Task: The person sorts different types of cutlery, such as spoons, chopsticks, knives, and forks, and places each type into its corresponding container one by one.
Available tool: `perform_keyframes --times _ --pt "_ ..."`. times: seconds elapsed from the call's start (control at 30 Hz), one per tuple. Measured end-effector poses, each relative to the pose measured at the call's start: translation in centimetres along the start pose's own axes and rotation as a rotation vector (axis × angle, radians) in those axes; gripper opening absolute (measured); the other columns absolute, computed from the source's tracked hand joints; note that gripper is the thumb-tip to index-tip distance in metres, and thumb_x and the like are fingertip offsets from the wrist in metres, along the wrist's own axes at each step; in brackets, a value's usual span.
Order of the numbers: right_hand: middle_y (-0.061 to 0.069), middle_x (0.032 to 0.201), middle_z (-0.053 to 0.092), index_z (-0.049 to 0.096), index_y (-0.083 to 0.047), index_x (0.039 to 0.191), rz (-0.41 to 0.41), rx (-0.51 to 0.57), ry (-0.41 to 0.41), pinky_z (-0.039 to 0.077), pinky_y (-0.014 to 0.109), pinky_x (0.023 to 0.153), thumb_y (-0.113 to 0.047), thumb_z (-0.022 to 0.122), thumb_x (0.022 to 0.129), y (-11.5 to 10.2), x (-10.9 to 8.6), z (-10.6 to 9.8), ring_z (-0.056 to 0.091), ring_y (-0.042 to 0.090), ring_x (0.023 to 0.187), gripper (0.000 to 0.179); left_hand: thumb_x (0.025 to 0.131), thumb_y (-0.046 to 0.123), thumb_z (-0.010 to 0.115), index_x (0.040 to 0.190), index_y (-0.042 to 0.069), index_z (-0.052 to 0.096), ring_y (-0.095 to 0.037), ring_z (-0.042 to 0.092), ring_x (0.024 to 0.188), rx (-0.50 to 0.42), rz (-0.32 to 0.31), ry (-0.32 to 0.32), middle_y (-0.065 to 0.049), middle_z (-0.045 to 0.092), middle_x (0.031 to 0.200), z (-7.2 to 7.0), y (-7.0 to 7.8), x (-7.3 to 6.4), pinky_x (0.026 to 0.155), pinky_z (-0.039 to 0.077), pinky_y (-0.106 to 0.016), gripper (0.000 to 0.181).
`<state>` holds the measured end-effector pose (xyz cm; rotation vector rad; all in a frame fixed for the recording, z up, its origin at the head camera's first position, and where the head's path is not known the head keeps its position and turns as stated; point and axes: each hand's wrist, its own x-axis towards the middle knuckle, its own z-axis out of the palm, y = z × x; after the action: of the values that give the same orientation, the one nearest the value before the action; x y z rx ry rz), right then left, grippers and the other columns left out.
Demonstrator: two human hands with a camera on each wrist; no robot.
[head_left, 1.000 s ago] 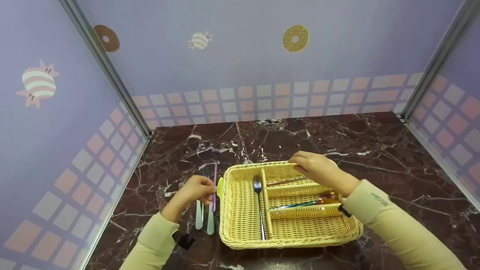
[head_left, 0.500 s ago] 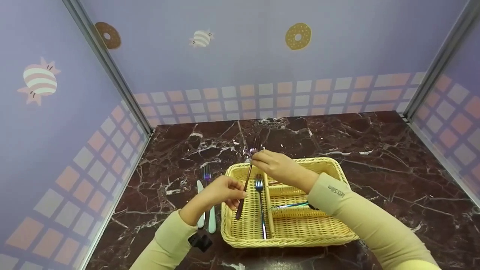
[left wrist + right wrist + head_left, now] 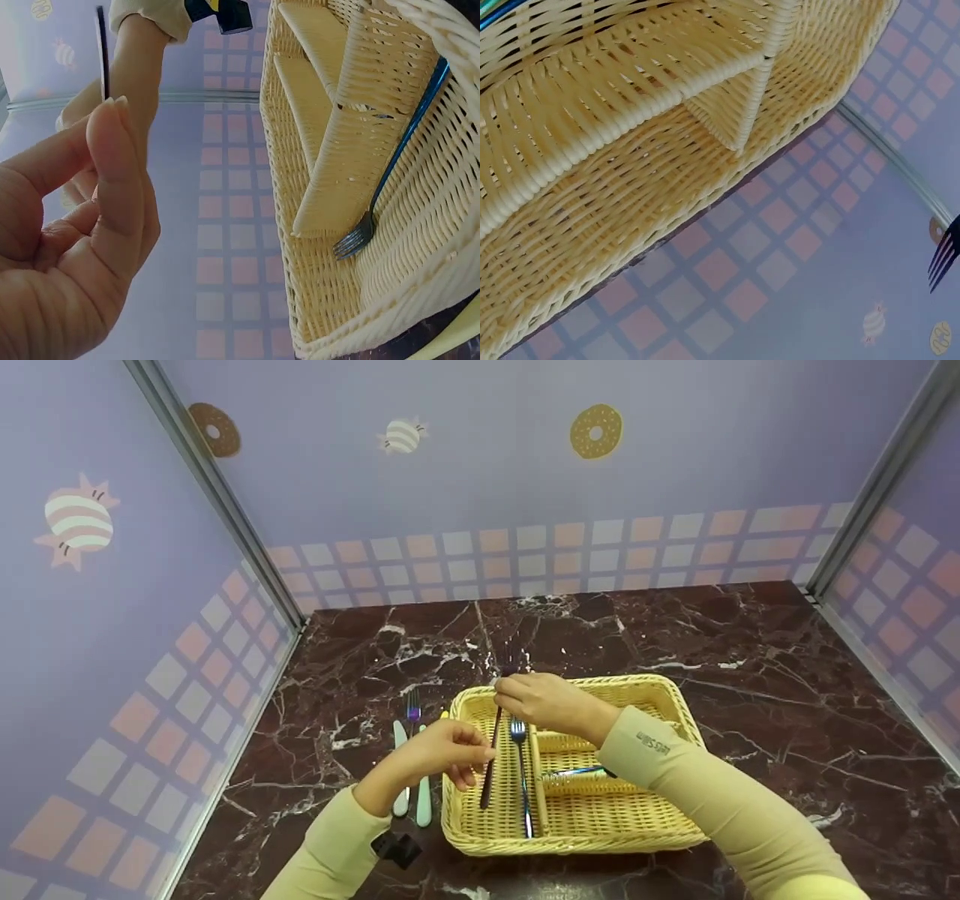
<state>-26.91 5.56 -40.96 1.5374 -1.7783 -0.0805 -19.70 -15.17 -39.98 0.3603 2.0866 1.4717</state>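
Note:
Over the left compartment of a yellow wicker basket (image 3: 577, 847), both hands hold one dark fork (image 3: 497, 727), tines pointing away. My left hand (image 3: 439, 750) pinches its handle between thumb and fingertips; the handle (image 3: 103, 52) shows above those fingertips in the left wrist view. Farther up, my right hand (image 3: 544, 701) grips the fork below its tines. The right wrist view catches only the tines (image 3: 945, 255), not the hand. Beneath, a blue-sheened fork (image 3: 523, 780) lies in the left compartment along the divider.
Left of the basket lie a white-handled knife (image 3: 400, 804), a mint-handled knife (image 3: 424, 802) and a purple-headed fork (image 3: 413, 709), partly behind my left hand. A blue-green utensil (image 3: 577, 772) lies in a right-hand compartment. Patterned wall panels (image 3: 480, 457) enclose the dark marble tabletop (image 3: 360, 645).
The left hand has moved right from beside the basket with the fork. The right hand has come left from the far compartment to the fork, and both have shifted slightly since.

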Motion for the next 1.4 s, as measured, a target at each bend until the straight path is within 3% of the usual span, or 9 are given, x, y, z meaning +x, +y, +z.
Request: perform_keyframes --times 0.23,0.5,0.63,0.8,0.93,1.03,1.4 --pt "-0.001 0.081 0.055 0.058 -0.009 0.081 -0.107 0.003 -0.202 0.047 0.014 0.057 0.002 0.062 0.077 -1.8 -0.2 2.8 0.052 0.006 0.066 0.012 0.089 0.017 0.056 0.101 -0.013 0.056 -0.009 0.057 0.050 -0.030 -0.041 0.144 -0.005 0.057 0.069 -3.1 -2.5 -0.6 0.049 0.052 -0.023 0.032" --pt "-0.007 0.072 0.054 0.060 -0.017 0.073 -0.217 -0.031 -0.421 0.041 0.013 0.045 -0.004 0.060 0.080 -4.1 0.4 5.6 0.049 0.002 0.056 0.015 0.089 0.017 0.056 0.104 -0.012 0.057 -0.007 0.057 0.051 -0.043 -0.101 0.189 -0.005 0.058 0.069 -5.3 -5.8 -1.3 0.052 0.053 -0.024 0.033" --pt "-0.009 0.073 0.057 0.062 -0.019 0.076 -0.258 -0.043 -0.532 0.041 0.012 0.045 -0.006 0.059 0.083 -4.5 0.9 6.5 0.050 0.000 0.053 0.015 0.089 0.019 0.056 0.106 -0.011 0.056 -0.007 0.057 0.051 -0.056 -0.112 0.201 -0.005 0.058 0.070 -5.7 -6.4 -1.5 0.052 0.052 -0.023 0.034" --pt "-0.010 0.075 0.059 0.065 -0.022 0.076 -0.238 -0.071 -0.636 0.042 0.012 0.045 -0.009 0.060 0.083 -5.1 1.1 7.1 0.048 0.000 0.053 0.016 0.090 0.017 0.055 0.107 -0.012 0.055 -0.007 0.057 0.052 -0.074 -0.109 0.198 -0.004 0.056 0.069 -5.8 -7.0 -1.7 0.051 0.051 -0.022 0.034" --pt "-0.012 0.073 0.058 0.066 -0.025 0.073 -0.262 -0.148 -0.703 0.041 0.013 0.042 -0.012 0.059 0.083 -5.7 1.1 7.4 0.045 0.000 0.049 0.018 0.090 0.015 0.054 0.106 -0.013 0.055 -0.007 0.057 0.052 -0.082 -0.110 0.215 -0.004 0.056 0.068 -5.9 -7.3 -1.8 0.048 0.050 -0.020 0.032" --pt "-0.012 0.072 0.058 0.066 -0.026 0.073 -0.287 -0.190 -0.739 0.040 0.013 0.041 -0.014 0.058 0.084 -6.1 1.0 7.4 0.043 0.000 0.048 0.018 0.089 0.015 0.054 0.106 -0.013 0.055 -0.007 0.057 0.052 -0.080 -0.107 0.212 -0.005 0.057 0.068 -6.0 -7.3 -1.7 0.048 0.050 -0.020 0.032" --pt "-0.013 0.069 0.064 0.067 -0.026 0.072 -0.267 -0.155 -0.843 0.041 0.013 0.041 -0.015 0.059 0.085 -6.2 1.2 6.9 0.041 0.001 0.046 0.019 0.091 0.016 0.053 0.109 -0.013 0.054 -0.007 0.057 0.052 -0.085 -0.107 0.210 -0.004 0.057 0.069 -6.4 -7.9 -2.0 0.048 0.050 -0.021 0.034"
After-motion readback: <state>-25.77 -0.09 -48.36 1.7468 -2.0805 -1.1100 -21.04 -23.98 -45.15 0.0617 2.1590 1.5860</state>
